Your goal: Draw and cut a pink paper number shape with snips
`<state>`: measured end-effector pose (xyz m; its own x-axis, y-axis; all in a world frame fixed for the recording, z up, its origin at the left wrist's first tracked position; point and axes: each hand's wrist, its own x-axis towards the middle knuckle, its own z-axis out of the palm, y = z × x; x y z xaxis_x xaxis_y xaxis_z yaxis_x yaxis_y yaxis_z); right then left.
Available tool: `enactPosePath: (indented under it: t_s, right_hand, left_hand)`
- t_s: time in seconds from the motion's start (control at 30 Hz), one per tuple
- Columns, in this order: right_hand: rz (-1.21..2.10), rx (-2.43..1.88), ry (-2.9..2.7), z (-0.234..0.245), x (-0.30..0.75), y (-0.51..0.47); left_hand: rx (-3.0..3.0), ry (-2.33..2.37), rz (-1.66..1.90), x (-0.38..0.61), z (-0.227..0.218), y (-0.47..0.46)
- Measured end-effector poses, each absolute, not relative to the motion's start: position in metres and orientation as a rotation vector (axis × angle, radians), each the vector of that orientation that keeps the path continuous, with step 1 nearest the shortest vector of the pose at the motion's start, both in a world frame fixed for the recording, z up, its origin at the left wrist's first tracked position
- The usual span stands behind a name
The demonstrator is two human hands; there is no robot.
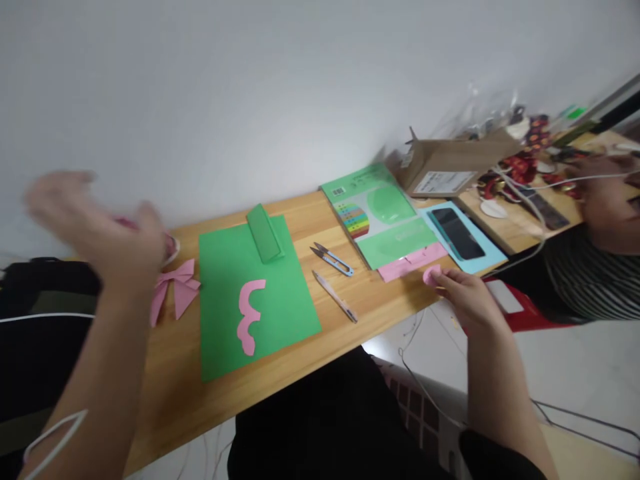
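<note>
My right hand (467, 297) pinches a small pink paper piece (431, 275) at the table's front edge, beside a pink paper strip (413, 261). My left hand (100, 220) is raised at the left, smeared by motion, its thumb apart from the fingers. Partly hidden behind it is a round pink and white object (173, 249) whose kind I cannot make out. A folded pink paper bow (179, 288) lies just below that hand. On a green paper sheet (295, 300) rest a wavy pink paper cutout (249, 317) and a folded green paper piece (264, 233).
Thread snips (333, 259) and a pen (335, 296) lie mid-table. Right of them are a green paper pack (377, 213), a phone (457, 233) on light blue paper, and a cardboard box (450, 163). Another person's hand (607, 193) is at the far right among cords and red items.
</note>
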<state>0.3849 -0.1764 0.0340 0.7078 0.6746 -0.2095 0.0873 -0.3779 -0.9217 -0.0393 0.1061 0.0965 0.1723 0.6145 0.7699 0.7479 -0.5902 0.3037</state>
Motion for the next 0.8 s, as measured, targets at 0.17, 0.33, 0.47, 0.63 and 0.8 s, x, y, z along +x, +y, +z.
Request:
enactPosePath:
  t_s: [0.17, 0.33, 0.47, 0.63, 0.8]
  right_hand:
    - [0.711, -1.775, -0.515, 0.031, 0.396, -0.170]
    - [0.713, -1.723, -0.522, 0.041, 0.396, -0.171]
    - [0.701, -1.720, -0.539, 0.051, 0.399, -0.177]
    - [0.693, -1.727, -0.593, 0.059, 0.398, -0.181]
    - [0.676, -1.768, -0.620, 0.058, 0.395, -0.178]
  left_hand:
    - [-2.901, -0.626, -0.710, 0.121, 0.063, 0.038]
    - [-3.117, -0.248, -0.201, 0.211, 0.035, 0.007]
    - [-3.181, -0.127, -0.034, 0.227, 0.031, 0.000]
    - [-3.243, -0.315, -0.029, 0.233, 0.030, 0.004]
    - [-3.254, -0.735, -0.238, 0.237, 0.049, 0.025]
